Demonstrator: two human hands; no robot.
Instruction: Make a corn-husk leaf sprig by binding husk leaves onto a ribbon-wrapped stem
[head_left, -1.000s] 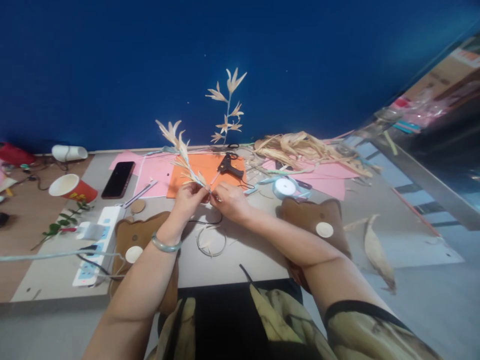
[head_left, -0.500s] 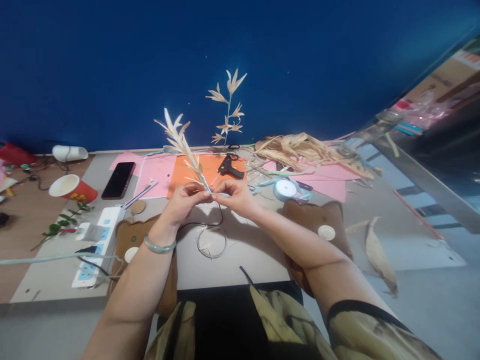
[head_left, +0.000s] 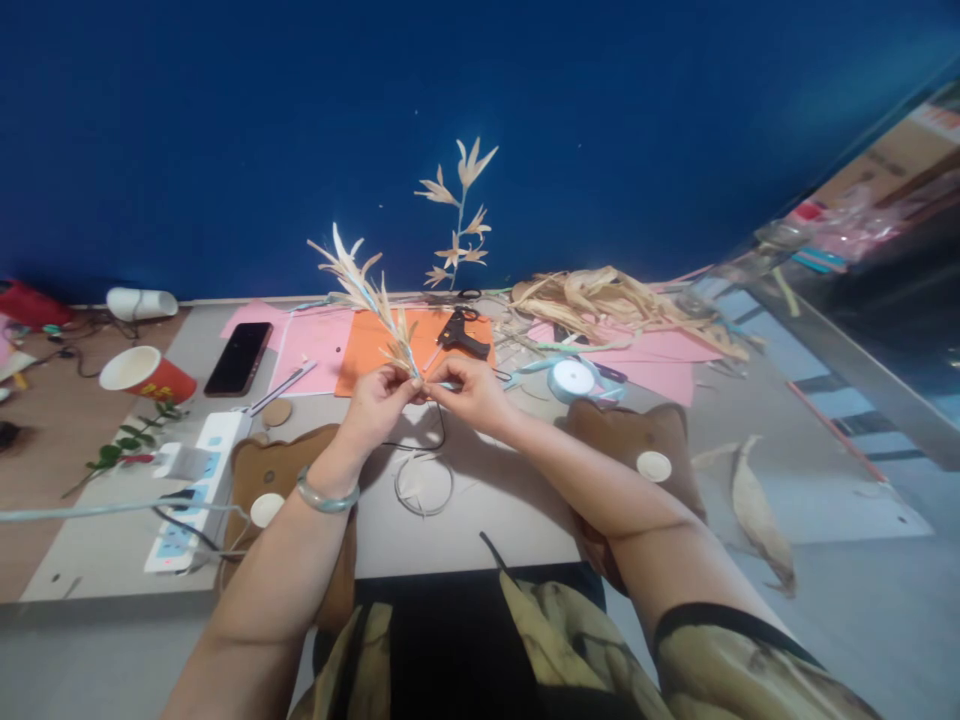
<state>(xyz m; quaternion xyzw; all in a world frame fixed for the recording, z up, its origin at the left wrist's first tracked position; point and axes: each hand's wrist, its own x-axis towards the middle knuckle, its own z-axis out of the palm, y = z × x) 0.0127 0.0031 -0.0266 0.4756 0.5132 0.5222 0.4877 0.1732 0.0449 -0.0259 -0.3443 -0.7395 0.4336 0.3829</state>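
Pinched in my left hand is a stem of dried corn-husk flowers, tilted up to the left, with pale blue wrapping along it. Close against it, at the stem's lower end, the fingertips of my right hand are pressed together on a light blue tape, mostly hidden by the fingers. Both thumbs nearly touch. To the right lies a roll of light blue tape. A black glue gun rests on orange paper behind the hands. A second husk flower stem stands against the blue wall.
A heap of dried husks lies at the back right. Two brown bear-shaped cushions are under my forearms. On the left are a power strip, a phone and a red paper cup. A wire ring lies in front.
The stem in my left hand has turned about its length, so its husk petals face differently. My left wrist has shifted slightly right; both hands stay pinched together.
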